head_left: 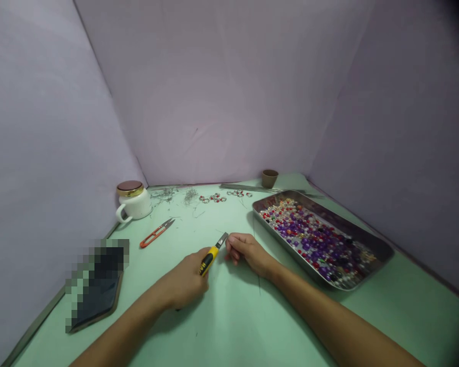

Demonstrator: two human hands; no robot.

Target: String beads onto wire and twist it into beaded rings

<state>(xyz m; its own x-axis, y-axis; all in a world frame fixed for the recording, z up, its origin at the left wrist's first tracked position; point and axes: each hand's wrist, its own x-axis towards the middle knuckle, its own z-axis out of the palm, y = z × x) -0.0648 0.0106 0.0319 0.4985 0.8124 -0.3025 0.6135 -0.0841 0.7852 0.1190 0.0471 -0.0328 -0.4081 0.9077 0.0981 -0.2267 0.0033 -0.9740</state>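
Note:
My left hand (187, 278) is wrapped round a yellow and black utility knife (210, 259), its metal tip pointing up and to the right. Close by that tip, my right hand (248, 251) is closed, thumb and index finger pinched together. Whatever the pinch holds is too small to make out, though a thin dark line (259, 286) hangs below this hand. On the right, a metal tray (290, 251) contains many loose beads (306, 239) in purple, red, white and other colours.
Orange thread snips (156, 234) lie left of my hands, near a phone (99, 288) and a white lidded mug (137, 205). Wire scraps (166, 194), small beaded rings (214, 198), long thin rods (248, 188) and a brown cup (270, 178) sit along the back. Pale walls enclose the green table.

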